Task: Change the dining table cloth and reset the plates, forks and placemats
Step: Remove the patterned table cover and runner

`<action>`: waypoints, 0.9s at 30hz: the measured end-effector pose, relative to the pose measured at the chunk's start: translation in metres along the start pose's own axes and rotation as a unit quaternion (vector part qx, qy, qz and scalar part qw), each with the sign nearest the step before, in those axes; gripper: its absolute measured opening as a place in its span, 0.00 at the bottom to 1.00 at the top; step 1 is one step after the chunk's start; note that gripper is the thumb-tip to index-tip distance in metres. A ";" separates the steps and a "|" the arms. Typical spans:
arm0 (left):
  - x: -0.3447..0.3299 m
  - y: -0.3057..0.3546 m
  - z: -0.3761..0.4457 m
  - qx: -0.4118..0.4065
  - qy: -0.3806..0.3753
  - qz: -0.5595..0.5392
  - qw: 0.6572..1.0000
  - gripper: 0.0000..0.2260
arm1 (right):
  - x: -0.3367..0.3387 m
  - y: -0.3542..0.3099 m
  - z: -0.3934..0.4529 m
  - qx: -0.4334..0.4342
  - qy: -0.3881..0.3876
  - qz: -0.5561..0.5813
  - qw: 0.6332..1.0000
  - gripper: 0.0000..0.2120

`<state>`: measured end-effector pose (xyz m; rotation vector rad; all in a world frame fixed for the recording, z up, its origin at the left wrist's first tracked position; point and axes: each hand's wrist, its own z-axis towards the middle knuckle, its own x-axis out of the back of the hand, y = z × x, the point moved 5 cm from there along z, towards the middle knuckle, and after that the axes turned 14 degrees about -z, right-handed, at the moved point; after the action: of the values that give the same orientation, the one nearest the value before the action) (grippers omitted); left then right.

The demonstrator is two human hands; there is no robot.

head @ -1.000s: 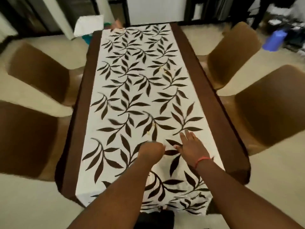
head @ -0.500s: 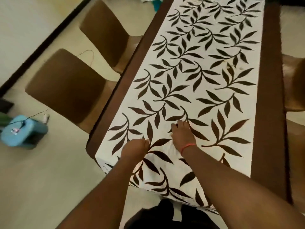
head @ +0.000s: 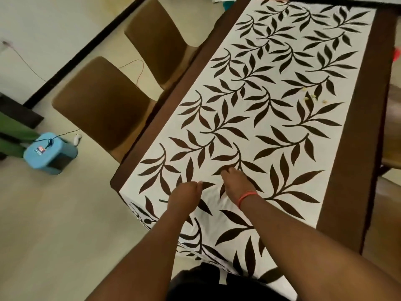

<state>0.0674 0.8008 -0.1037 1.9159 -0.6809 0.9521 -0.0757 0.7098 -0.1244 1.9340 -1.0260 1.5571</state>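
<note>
A white table cloth point(head: 271, 118) printed with dark leaves covers the brown dining table point(head: 347, 170) and hangs over its near end. Both my hands are on the cloth close to that near end. My left hand point(head: 186, 195) is curled into a fist and pinches the fabric. My right hand point(head: 235, 181), with a red band at the wrist, has its fingers curled down into the cloth just beside it. The cloth puckers slightly between the two hands. No plates, forks or placemats are in view.
Small pale crumbs point(head: 312, 97) lie on the cloth at the far right. Two brown chairs point(head: 102, 101) point(head: 156, 38) stand along the table's left side, and another chair point(head: 392, 127) shows at the right edge. A blue stool point(head: 50, 152) with cables sits on the floor left.
The view has swung to the left and tilted. My right hand went from lying flat on the cloth to curling its fingers into it, and both hands moved toward the table's near left corner.
</note>
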 end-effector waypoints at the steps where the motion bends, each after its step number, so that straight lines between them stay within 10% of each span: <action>1: -0.001 0.003 0.000 0.015 0.008 -0.029 0.999 0.23 | -0.001 0.004 -0.002 0.001 0.002 0.001 1.000 0.15; 6: -0.014 0.016 0.001 0.172 -0.005 -0.261 0.950 0.23 | -0.004 0.027 -0.013 -0.022 -0.003 0.040 0.999 0.12; 11: -0.039 0.035 -0.002 0.333 -0.054 -0.508 0.792 0.21 | 0.019 0.044 -0.021 -0.083 0.031 0.178 0.980 0.07; 18: -0.064 0.106 0.014 0.274 -0.179 -0.703 0.632 0.19 | 0.070 0.040 -0.046 -0.015 0.058 0.187 0.980 0.13; 21: -0.074 0.135 0.016 0.255 -0.221 -0.702 0.627 0.17 | 0.077 0.061 -0.069 -0.074 0.088 0.188 0.975 0.16; 27: -0.112 0.182 -0.011 0.222 -0.311 -0.564 0.732 0.12 | 0.058 0.093 -0.147 -0.258 0.180 0.270 0.910 0.14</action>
<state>-0.1355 0.7338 -0.1096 2.5031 0.4936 -0.3852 -0.2343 0.7449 -0.0406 1.0039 -1.6800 1.6052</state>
